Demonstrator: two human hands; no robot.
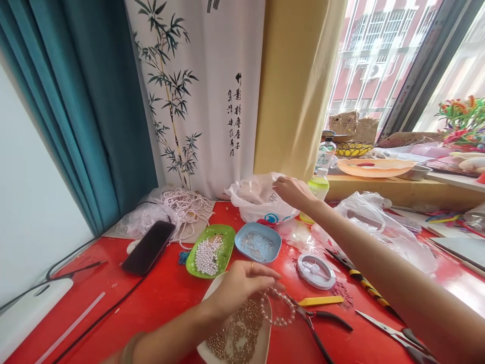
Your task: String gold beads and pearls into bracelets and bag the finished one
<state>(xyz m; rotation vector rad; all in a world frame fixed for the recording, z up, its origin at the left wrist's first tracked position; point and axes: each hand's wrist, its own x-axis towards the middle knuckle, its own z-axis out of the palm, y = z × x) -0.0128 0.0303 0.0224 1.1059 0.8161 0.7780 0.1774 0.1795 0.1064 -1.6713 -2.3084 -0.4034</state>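
Note:
My left hand [242, 285] is closed, thumb and fingers together, on a beaded bracelet [279, 323] that hangs from the fingertips. Below this hand is a white dish [265, 336] of small gold-brown beads [240, 331]. My right hand [293, 191] reaches far forward to the rim of a white plastic bag [246, 199]. Its fingers are pinched together; what they hold, if anything, is too small to make out. Pliers [314, 323] with dark handles lie just right of the bracelet. A green dish [226, 247] holds pearl-like beads [207, 257], and a blue dish [271, 258] holds small thin pieces.
On the red table [91, 303] lie a phone [149, 247], strings of pearl-like beads [189, 205], a white spool [316, 271], a yellow tool [322, 301] and scissors [390, 331]. A bottle [319, 187] stands behind my right forearm. Plastic bags [394, 237] lie at the right.

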